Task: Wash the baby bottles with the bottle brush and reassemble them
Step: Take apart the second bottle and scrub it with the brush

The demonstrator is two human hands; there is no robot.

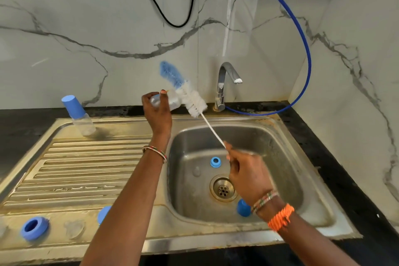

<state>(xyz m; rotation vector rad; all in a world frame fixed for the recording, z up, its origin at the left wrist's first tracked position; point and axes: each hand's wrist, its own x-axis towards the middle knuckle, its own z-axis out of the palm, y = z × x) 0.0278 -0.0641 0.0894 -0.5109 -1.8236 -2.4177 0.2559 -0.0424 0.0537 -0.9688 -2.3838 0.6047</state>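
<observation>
Bottle [166, 101] (clear) in left hand [156, 112]; brush [190, 97] beside it

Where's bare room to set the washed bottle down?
Free: ribbed drainboard between capped bottle and left forearm. Also basin floor left of drain. Crowded: front rim, with blue ring, clear teat, a blue part; basin holds blue ring, blue cap.

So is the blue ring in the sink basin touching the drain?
Apart. The head view shows bare steel between the blue ring and the drain.
</observation>
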